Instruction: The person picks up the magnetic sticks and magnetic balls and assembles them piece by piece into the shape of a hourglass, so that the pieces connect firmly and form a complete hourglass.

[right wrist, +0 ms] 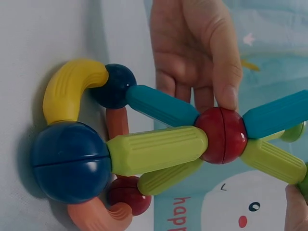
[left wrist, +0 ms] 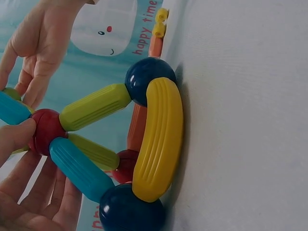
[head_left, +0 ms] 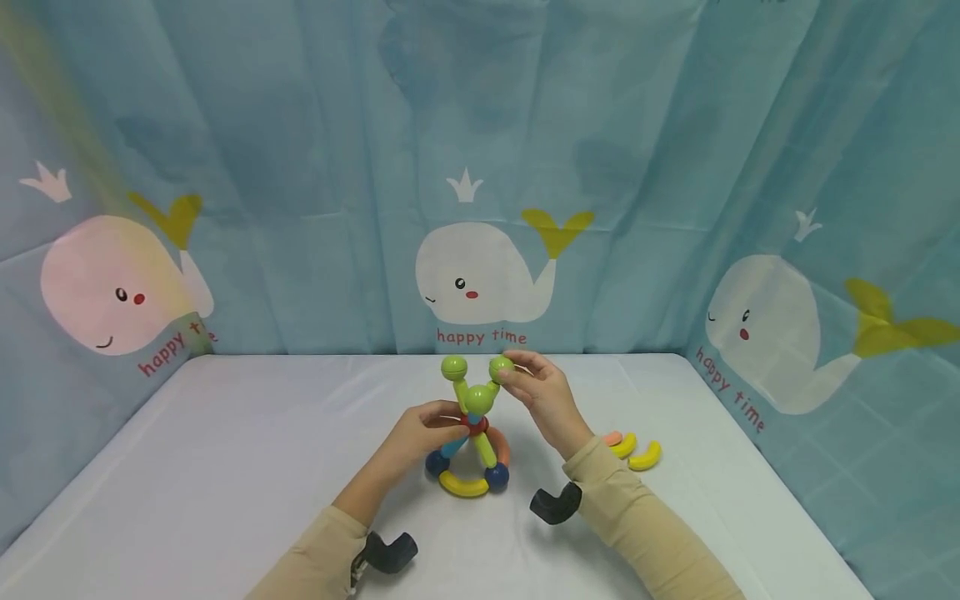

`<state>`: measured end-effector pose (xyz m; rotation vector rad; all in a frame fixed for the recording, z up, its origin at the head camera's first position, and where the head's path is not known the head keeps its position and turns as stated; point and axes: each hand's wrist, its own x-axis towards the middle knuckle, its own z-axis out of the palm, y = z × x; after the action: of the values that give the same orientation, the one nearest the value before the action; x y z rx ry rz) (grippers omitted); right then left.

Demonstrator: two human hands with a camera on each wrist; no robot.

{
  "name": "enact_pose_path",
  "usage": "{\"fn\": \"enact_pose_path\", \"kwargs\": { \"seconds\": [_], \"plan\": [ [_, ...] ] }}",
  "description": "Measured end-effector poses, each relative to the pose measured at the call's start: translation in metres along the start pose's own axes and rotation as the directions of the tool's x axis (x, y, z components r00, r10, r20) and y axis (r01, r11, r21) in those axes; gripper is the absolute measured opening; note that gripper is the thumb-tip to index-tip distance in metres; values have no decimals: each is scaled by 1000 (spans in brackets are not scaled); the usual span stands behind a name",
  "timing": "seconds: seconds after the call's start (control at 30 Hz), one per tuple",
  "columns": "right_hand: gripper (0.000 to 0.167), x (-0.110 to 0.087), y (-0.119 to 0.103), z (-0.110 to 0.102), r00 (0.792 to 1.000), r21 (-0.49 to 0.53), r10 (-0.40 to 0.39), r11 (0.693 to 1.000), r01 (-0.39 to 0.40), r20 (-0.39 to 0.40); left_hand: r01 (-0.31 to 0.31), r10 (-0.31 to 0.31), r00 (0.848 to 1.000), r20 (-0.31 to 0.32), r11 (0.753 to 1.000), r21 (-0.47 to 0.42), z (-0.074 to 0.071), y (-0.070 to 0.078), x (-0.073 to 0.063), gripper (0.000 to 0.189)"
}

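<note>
A toy structure of balls and sticks stands on the white table (head_left: 225,467). Curved yellow (left wrist: 161,139) and orange (head_left: 501,446) sticks join dark blue balls (head_left: 497,476) and a rear red ball (right wrist: 130,195) at its base. Straight sticks rise from there to a middle red ball (right wrist: 224,134), which my left hand (head_left: 423,429) pinches, thumb on its near side. Above sits a green ball (head_left: 480,398), with two arms that end in green balls. My right hand (head_left: 546,398) pinches the right-hand green ball (head_left: 499,368); the left-hand green ball (head_left: 453,367) stands untouched.
Loose yellow curved sticks (head_left: 645,457) and an orange piece (head_left: 612,437) lie on the table, right of the structure beyond my right forearm. Black mounts (head_left: 557,503) stick out from both wrists. A blue curtain (head_left: 300,167) with printed whales encloses the back and sides.
</note>
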<state>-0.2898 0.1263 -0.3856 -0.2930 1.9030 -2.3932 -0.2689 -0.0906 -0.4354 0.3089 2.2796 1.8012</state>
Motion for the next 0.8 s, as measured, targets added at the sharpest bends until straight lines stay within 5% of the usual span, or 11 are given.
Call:
{"fn": "enact_pose_path", "kwargs": {
  "seconds": [0.5,0.8],
  "plan": [
    [41,-6,-2,-4,1000,-117,-11,993,14,24,-39,39,999,-18,999,-18,6,2,0,48],
    [43,-15,-5,-28,1000,-179,-12,984,10,-10,-63,60,997,-43,995,-75,15,8,-1,52]
  ]
}}
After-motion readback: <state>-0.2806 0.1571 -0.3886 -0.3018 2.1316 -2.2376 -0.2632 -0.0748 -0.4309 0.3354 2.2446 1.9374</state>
